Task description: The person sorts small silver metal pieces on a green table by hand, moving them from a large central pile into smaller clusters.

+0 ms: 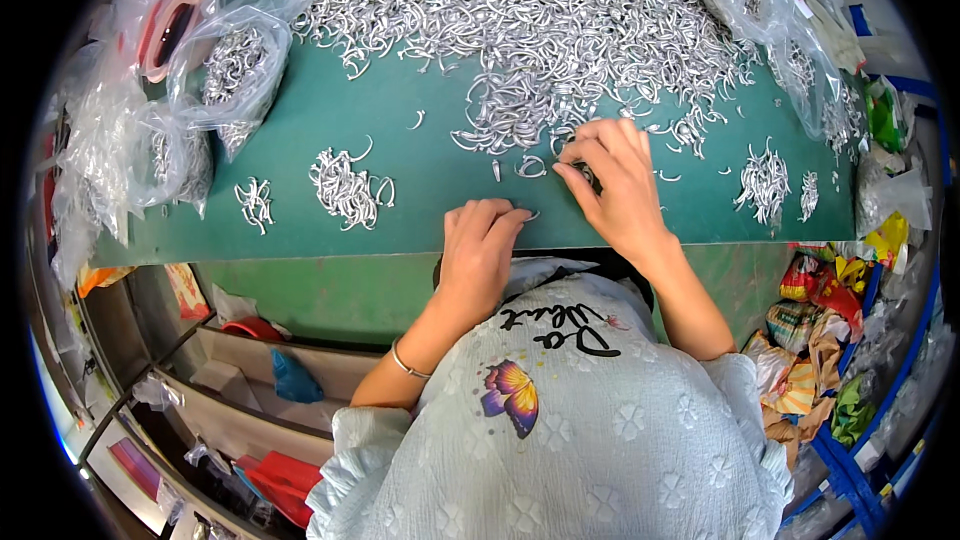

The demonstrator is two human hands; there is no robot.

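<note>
Green tabletop (400, 120) carries a large heap of curved silver metal hooks (530, 20) across its far half. Right hand (615, 185) sits at the heap's near edge; its grip is narrow, fingertips pinched on a small dark piece (588, 178). Left hand (480, 245) rests at the tabletop's near edge, fingers curled, tips touching a single hook (531, 214). Small sorted piles (345, 190) lie to the left; clear plastic bags (230, 60) of hooks stand beyond them.
</note>
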